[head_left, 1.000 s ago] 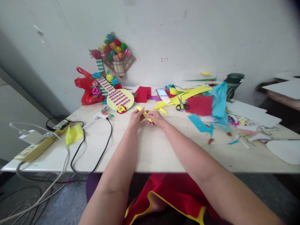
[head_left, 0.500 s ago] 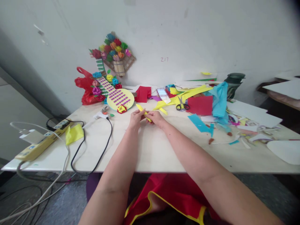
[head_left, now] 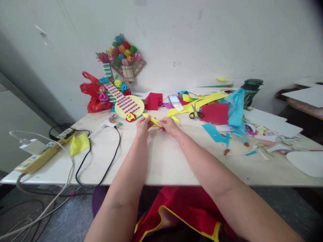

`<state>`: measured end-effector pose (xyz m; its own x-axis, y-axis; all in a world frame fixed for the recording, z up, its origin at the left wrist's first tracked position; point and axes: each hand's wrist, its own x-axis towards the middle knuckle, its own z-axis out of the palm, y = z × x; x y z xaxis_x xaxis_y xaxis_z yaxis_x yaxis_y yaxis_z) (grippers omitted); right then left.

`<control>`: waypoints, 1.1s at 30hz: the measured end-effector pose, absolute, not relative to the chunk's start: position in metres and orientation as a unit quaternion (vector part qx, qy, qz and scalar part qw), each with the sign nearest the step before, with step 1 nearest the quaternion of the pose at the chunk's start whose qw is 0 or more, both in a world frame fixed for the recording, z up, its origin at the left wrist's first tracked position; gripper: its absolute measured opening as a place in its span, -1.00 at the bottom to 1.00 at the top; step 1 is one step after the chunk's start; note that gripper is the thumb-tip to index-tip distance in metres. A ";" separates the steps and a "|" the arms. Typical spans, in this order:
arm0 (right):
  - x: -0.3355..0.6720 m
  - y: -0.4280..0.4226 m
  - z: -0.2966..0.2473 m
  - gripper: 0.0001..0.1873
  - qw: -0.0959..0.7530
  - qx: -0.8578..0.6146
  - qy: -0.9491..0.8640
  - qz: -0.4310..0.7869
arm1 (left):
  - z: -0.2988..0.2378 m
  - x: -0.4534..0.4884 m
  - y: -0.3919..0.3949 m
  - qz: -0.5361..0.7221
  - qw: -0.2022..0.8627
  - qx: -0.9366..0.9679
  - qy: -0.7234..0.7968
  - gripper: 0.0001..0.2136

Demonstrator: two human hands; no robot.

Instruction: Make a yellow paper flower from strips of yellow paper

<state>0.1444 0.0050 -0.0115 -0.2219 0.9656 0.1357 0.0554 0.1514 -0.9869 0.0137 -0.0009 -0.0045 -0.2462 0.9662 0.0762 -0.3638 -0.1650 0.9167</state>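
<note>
Pinches a folded yellow paper strip (head_left: pixel 153 120) between thumb and fingers of the left hand (head_left: pixel 143 127), just behind a pointed tip, and nips the opposite end in the right hand (head_left: pixel 168 126). Holds both hands near each other without touching, out over the middle of the desk (head_left: pixel 171 161), with the yellow paper strip slanting down from left to right between them (contact with the desk: cannot tell).

Has just beyond the left hand a red-and-yellow flower (head_left: pixel 131 117), set at the lower edge of a pale yellow guitar-shaped cutout (head_left: pixel 130 106) dotted with purple pieces. Has behind that, at the left, a red plastic bag (head_left: pixel 92 95), and nearer, a white glue gun (head_left: pixel 108 124). Shows at the far left a yellow square (head_left: pixel 79 144) beside a power strip (head_left: pixel 45 153).

Includes, beyond the right hand, black-handled scissors (head_left: pixel 196 113) just beside a red sheet (head_left: pixel 215 113); farther right, blue paper (head_left: pixel 213 131) with white sheets and scraps, and a dark green bottle (head_left: pixel 252 89) toward the wall.
</note>
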 end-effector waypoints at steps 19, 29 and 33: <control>0.178 0.027 -0.013 -0.83 0.343 -0.713 -0.578 0.199 | -0.019 0.015 0.013 0.625 0.294 0.495 0.527 -0.76; 0.174 0.031 -0.019 -0.80 0.250 -0.727 -0.629 0.117 | -0.027 0.015 0.017 0.605 0.311 0.504 0.532 -0.76; 0.177 0.029 -0.013 -0.74 0.259 -0.721 -0.632 0.119 | -0.026 0.016 0.016 0.597 0.309 0.515 0.532 -0.74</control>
